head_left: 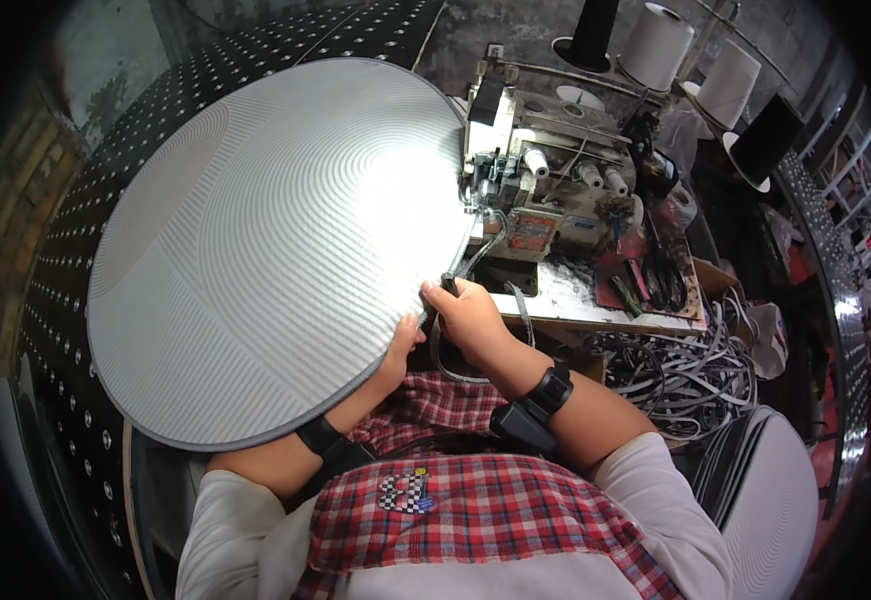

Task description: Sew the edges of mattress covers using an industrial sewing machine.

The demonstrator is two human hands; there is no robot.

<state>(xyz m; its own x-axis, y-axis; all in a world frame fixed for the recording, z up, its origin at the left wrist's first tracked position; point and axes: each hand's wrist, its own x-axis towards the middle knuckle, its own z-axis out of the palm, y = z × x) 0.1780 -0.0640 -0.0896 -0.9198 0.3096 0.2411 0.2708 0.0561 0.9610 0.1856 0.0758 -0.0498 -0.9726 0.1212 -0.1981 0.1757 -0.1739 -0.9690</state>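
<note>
A large round grey mat point(245, 250) with ridged curved lines and a dark bound edge lies tilted before me, its right edge at the needle area of a sewing machine point(555, 175). My left hand point(403, 345) is closed on the mat's near right edge, thumb on top and fingers underneath. Just right of it, my right hand point(467, 312) pinches the same edge, close below the machine. A small dark piece point(448, 283) shows at its fingers; its kind is unclear. A grey binding strip point(521, 310) hangs in loops beside that hand.
Thread cones point(658, 45), white and black, stand behind the machine. Dark-handled scissors point(665, 280) lie on its bed. Below sits a heap of loose strips point(680, 370), with stacked round mats point(770, 500) at the lower right. A dark studded table point(75, 300) runs along the left.
</note>
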